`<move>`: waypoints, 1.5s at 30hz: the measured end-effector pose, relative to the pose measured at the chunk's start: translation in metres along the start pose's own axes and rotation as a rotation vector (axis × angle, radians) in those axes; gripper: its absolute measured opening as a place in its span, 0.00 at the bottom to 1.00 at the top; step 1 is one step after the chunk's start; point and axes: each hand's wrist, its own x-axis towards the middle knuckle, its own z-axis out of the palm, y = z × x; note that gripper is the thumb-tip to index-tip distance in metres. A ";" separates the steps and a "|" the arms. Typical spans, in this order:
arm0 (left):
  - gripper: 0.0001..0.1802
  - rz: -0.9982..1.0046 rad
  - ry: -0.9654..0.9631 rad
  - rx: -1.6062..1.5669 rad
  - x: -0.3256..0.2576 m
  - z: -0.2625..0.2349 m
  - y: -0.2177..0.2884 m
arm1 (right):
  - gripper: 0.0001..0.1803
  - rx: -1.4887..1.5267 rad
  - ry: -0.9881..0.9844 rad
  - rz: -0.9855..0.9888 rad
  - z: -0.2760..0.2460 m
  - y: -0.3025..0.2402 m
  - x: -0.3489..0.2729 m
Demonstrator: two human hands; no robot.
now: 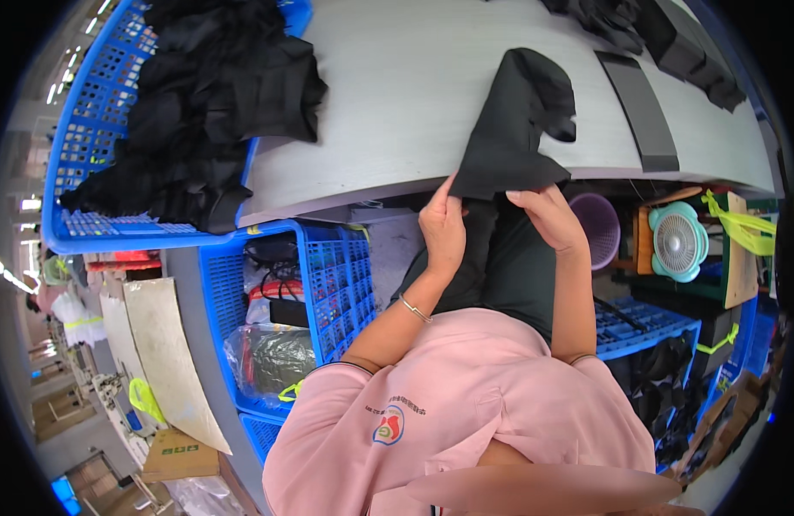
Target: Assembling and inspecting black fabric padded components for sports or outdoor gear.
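Two bare hands engage one black cloth piece [513,120] at the front edge of the pale table [388,95]. We locate the cloth piece with its far part on the tabletop, folded over to the right at the top, and its near edge at the table's front edge, above the person's lap.

Grip, left: we observe the left hand [443,225] pinching the near left corner between thumb and fingers. A metal bracelet [414,308] encircles this wrist. Grip, right: we observe the right hand [549,217] closed on the near edge, right of the left hand, thumb toward us and fingers passing beneath the cloth; its fingertips are hidden.

Surroundings: to the right of the cloth piece we find a flat dark strip [638,112] lying on the table, with a dark cloth pile [685,52] beyond it. At the left we note a blue crate [87,129] with a heap of black cloth [216,95] spilling over its side onto the table. Below it stands a second blue crate [337,284] containing a plastic-wrapped bundle [281,357]. Right of the right hand we see a purple bin [597,230] and, farther right, a turquoise fan [677,241].
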 end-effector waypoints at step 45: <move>0.13 -0.211 -0.230 -0.264 -0.027 -0.041 0.011 | 0.10 -1.714 0.177 -0.214 0.018 0.068 -0.041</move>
